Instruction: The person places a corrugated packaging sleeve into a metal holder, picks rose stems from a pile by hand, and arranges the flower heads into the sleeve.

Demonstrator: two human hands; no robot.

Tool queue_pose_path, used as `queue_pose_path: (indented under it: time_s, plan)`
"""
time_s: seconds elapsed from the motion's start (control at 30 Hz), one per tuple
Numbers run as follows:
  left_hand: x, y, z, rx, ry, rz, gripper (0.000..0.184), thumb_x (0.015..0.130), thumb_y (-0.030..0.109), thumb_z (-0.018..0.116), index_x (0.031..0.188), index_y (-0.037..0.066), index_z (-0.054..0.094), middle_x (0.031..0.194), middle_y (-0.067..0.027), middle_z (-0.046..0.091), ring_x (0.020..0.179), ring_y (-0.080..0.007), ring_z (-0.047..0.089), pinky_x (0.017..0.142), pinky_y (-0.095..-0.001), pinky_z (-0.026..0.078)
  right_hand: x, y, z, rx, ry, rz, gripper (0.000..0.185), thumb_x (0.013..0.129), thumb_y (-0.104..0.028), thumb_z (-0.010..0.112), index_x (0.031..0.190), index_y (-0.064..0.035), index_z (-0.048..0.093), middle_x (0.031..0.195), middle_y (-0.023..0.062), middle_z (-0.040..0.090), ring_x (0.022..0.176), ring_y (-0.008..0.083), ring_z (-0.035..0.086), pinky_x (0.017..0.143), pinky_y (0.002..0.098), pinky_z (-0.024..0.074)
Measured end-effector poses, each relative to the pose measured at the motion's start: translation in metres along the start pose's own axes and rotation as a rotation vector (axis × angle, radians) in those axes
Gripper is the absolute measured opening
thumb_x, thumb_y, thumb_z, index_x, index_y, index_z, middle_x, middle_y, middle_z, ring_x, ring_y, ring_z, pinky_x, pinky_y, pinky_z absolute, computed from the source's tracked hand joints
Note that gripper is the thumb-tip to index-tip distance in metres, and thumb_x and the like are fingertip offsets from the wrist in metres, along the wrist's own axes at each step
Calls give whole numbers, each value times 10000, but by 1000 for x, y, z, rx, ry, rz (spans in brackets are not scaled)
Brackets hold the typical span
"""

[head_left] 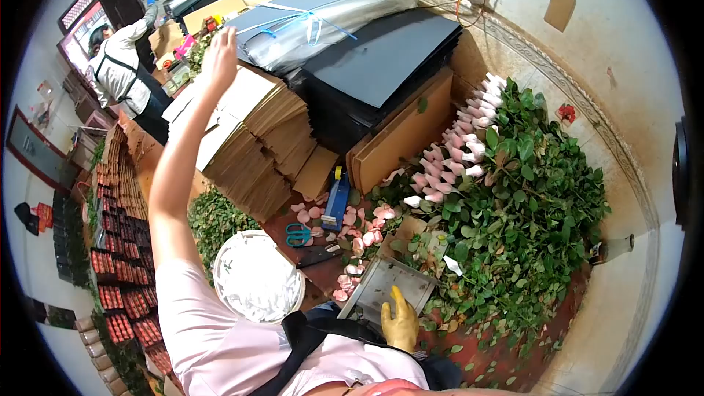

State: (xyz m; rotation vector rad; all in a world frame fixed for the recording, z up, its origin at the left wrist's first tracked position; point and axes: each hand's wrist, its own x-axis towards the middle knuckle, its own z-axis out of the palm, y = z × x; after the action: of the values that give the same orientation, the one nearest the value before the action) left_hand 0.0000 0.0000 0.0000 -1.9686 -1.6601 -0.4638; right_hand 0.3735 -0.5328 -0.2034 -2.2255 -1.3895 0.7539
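Well, I see the left hand [220, 64] raised by the cardboard stack [253, 139], fingers loosely bent, grip unclear; the gloved right hand [400, 323], fingers parted, shows nothing held at the metal tray [383, 286]. A careless forearm [174, 165] could topple that uneven stack.

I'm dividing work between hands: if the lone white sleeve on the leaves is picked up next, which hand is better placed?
Probably the right hand: gloved in yellow, it is at the metal tray, nearer the white sleeve. The left hand is raised by the cardboard stack, farther off.
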Motion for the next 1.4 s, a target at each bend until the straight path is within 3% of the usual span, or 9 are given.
queue_pose_path:
  time_s: [0.17, 0.3, 0.47, 0.6, 0.77, 0.97, 1.1, 1.23, 1.4]
  plan:
    - [56, -25, 39, -239, -5, 289, 664, 794, -93, 437, 1426, 111, 416, 1514, -98, 377, 1400, -282, 354, 1122, -385, 337, 11, -10, 9, 42, 59, 7, 463, 873, -199, 655, 1319, -128, 552, 1181, 134, 664, 1073, 323, 633, 911, 393, 496]
    - [30, -8, 23, -284, 157, 142, 459, 768, -89, 494, 1189, 58, 603, 1212, -87, 640, 1147, -309, 573, 969, -405, 449, 6, -4, 13, 51, 90, 15, 465, 870, -199, 661, 1315, -121, 554, 1182, 132, 665, 1073, 323, 633, 909, 388, 497]
    - [19, -12, -22, -345, 11, 298, 535, 789, -39, 530, 1303, 110, 522, 980, -197, 670, 936, -366, 648, 788, -429, 518, 7, 2, 15, 46, 116, -38, 471, 882, -247, 635, 1325, -115, 544, 1136, 194, 655, 1028, 371, 625, 862, 440, 509]
    - [25, -14, -57, -110, 20, 438, 178, 817, 22, 514, 859, 59, 683, 829, -183, 671, 852, -364, 664, 726, -437, 528, 6, 1, 15, 39, 140, -67, 455, 880, -238, 633, 1310, -111, 555, 1099, 209, 661, 998, 384, 626, 855, 443, 509]
    - [21, -10, -65, 12, 154, 275, 85, 799, 122, 592, 819, 74, 660, 813, -169, 666, 828, -325, 665, 701, -429, 521, 1, 1, 18, 74, 296, -180, 421, 866, -209, 646, 1273, -120, 585, 1015, 200, 675, 946, 377, 635, 806, 439, 513]
    - [34, -5, -48, -48, -242, 401, 175, 765, 112, 654, 922, 123, 730, 892, -139, 696, 866, -325, 673, 781, -419, 532, -2, 2, 17, -12, 356, -226, 429, 848, -208, 669, 1263, -134, 590, 887, 171, 672, 832, 365, 633, 728, 449, 511]
    - [38, -8, -75, 61, 413, 430, 214, 844, 132, 560, 911, 201, 750, 893, -76, 656, 894, -272, 665, 744, -415, 527, -4, -2, 15, 10, 384, -245, 423, 854, -202, 665, 1262, -121, 589, 890, 177, 672, 836, 370, 635, 738, 445, 511]
    - [26, 37, -93, -36, 455, 189, 283, 900, 139, 553, 1136, 238, 673, 883, -24, 633, 818, -220, 658, 645, -343, 543, -5, -3, 13, -2, 366, -260, 421, 857, -184, 660, 1263, -102, 584, 913, 183, 676, 850, 374, 637, 749, 443, 514]
    - [-89, 155, -170, -436, 808, 639, 240, 842, 72, 651, 1077, 119, 650, 745, -11, 484, 648, -174, 531, 529, -320, 459, 14, 24, 33, 317, 242, -190, 397, 906, -167, 649, 1286, -90, 568, 1051, 135, 698, 1015, 286, 648, 873, 361, 505]
